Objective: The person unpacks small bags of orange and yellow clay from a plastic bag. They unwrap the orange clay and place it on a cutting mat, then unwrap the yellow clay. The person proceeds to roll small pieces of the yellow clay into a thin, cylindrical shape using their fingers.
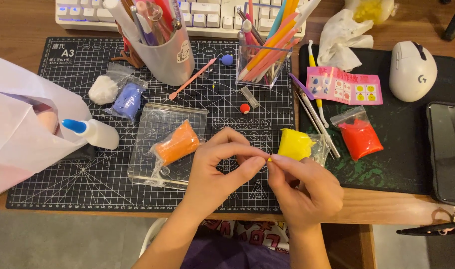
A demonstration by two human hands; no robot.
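At the far left a white paper bag (18, 124) sits on the edge of the black cutting mat (88, 179), and a white glue bottle with a blue tip (93, 133) lies on its side just beside it. Next come a white clay ball (103, 89), a blue clay packet (129, 101) and a grey cup of tools (167, 55), then a clear plastic block (167, 144) with an orange clay packet (177, 144) resting on it.

Over the mat's near edge the left hand (215, 169) is curled, thumb and forefinger closed in a ring, and the right hand (302, 187) meets it fingertip to fingertip. Between them they pinch a tiny yellow bit of clay (269, 159), barely visible. A speck that small could easily slip from the pinch and drop into the lap below, or be squashed flat if the fingers press harder.

Just behind the right hand lies the yellow clay lump (293, 144) in its open bag, near a clear box of coloured modelling sticks (264, 57). Further right are a pink instruction card (344, 85), a red clay packet (361, 137), a white mouse (412, 69) and a dark phone (447, 149) on a black pad.

Everything rests on a wooden desk (387, 204) with a keyboard (207, 12) along the back; grey floor shows below.
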